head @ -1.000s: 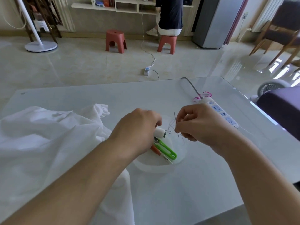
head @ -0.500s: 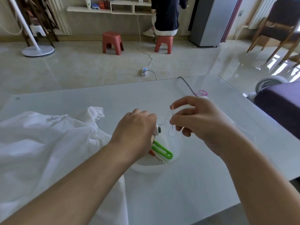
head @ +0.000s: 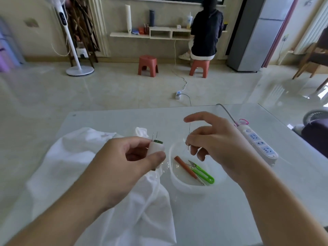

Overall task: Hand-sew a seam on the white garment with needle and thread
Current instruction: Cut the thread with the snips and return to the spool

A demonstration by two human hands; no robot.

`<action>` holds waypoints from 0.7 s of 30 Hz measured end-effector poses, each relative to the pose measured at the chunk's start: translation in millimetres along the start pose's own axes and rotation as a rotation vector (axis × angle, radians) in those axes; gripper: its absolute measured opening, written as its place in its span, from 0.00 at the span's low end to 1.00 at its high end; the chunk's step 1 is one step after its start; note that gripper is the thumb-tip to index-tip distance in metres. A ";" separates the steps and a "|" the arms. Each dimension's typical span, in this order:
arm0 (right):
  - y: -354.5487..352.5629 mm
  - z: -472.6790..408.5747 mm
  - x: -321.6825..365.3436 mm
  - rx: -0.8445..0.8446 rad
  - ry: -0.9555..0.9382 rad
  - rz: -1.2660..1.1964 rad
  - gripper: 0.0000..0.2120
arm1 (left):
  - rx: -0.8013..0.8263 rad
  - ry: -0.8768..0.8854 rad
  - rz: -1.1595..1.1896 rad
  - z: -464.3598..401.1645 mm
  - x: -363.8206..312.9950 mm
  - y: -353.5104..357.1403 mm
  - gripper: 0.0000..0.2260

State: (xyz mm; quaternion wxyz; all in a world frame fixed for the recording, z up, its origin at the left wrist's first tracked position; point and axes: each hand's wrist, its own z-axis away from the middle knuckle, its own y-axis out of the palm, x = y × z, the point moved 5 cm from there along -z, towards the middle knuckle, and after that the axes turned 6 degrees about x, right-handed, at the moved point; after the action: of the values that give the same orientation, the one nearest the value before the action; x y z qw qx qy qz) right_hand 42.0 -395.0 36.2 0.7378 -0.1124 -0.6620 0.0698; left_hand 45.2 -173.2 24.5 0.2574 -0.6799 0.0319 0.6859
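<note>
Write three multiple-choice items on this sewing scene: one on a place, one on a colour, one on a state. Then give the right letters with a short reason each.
1. Where do the thread snips lie?
A. In the white bowl
B. On the white garment
C. On the power strip

2. What colour are the snips' handles?
A. Red
B. Green
C. Blue

3. What is the right hand doing?
A. Lying flat on the table
B. Gripping the bowl's rim
C. Pinching a needle

Answers:
1 A: the snips rest inside the bowl beside an orange tool.
2 B: the handles are bright green.
3 C: a thin needle stands between thumb and fingers, above the bowl, while the left hand holds a white thread spool.
</note>
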 end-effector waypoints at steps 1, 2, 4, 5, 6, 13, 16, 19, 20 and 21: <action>7.7 1.5 1.6 0.014 -0.005 -0.018 0.19 | 0.001 0.005 0.029 7.4 2.7 -5.3 0.10; 15.4 2.9 2.7 0.026 -0.009 -0.028 0.19 | -0.001 0.001 0.057 14.5 5.5 -10.2 0.12; 30.0 4.8 -0.1 0.040 -0.001 -0.020 0.16 | 0.000 -0.017 0.126 28.0 11.8 -18.0 0.11; 36.0 5.1 -3.1 0.043 0.009 0.000 0.15 | 0.004 -0.034 0.168 33.1 16.8 -20.6 0.10; 41.6 5.5 -6.4 0.048 0.022 0.023 0.13 | 0.005 -0.055 0.204 37.6 23.2 -23.0 0.09; 53.4 -1.5 -18.4 0.044 0.071 -0.066 0.06 | -0.011 -0.103 0.269 41.0 46.5 -28.7 0.11; 56.4 -1.9 -18.2 0.049 0.070 -0.141 0.05 | -0.005 -0.105 0.265 38.0 49.4 -31.0 0.18; 58.6 -0.6 -18.1 0.056 0.044 -0.176 0.06 | 0.000 -0.109 0.272 36.3 52.6 -27.3 0.17; 58.7 0.5 -16.1 0.055 0.026 -0.192 0.07 | 0.005 -0.102 0.269 36.2 52.5 -25.4 0.16; 59.1 1.9 -13.9 0.056 0.002 -0.208 0.08 | 0.009 -0.097 0.261 36.4 52.7 -24.1 0.16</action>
State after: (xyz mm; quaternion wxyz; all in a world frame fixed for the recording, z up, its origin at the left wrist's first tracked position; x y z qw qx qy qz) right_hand 41.3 -341.3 7.8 0.7444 -0.0226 -0.6673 0.0112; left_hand 24.4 -121.7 -15.5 0.1705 -0.6350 0.1107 0.7453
